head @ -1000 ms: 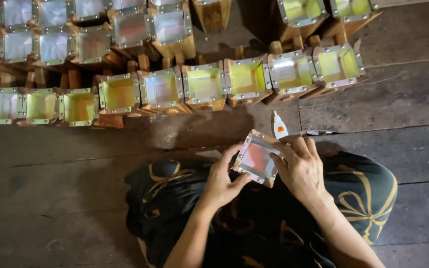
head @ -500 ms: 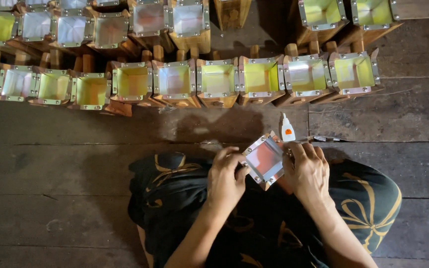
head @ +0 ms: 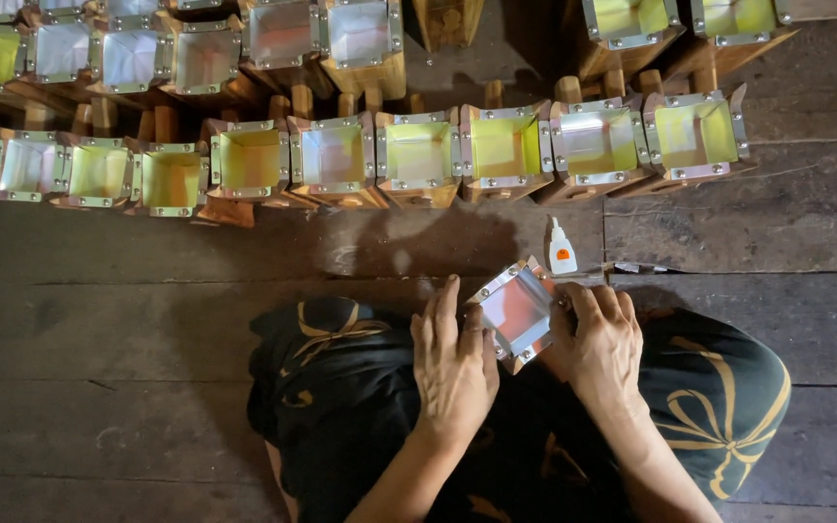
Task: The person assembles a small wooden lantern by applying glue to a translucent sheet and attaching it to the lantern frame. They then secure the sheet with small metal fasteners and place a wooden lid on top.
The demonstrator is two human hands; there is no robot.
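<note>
- Head view, looking down on a person seated on a dark plank floor, lap covered by black cloth with gold pattern.
- Landmark: small wooden box with metal-framed pane, held over the lap, tilted, pane facing up with a reddish sheen.
- Left hand lies flat against the box's left edge, fingers extended and together; grip loose, pressing rather than clasping.
- Right hand is on the box's right edge, fingers curled about its side; grip closed on the box.
- Small white glue bottle with orange mark stands on the floor just above and right of the box, near the right hand's fingertips, not touching.
- Beyond the box, farther from the person, a row of like boxes sits side by side, panes showing yellow-green or pale grey.
- Second row of boxes behind that one, along the top edge, partly cut off.
- Wooden pegs poke up between the two rows.
</note>
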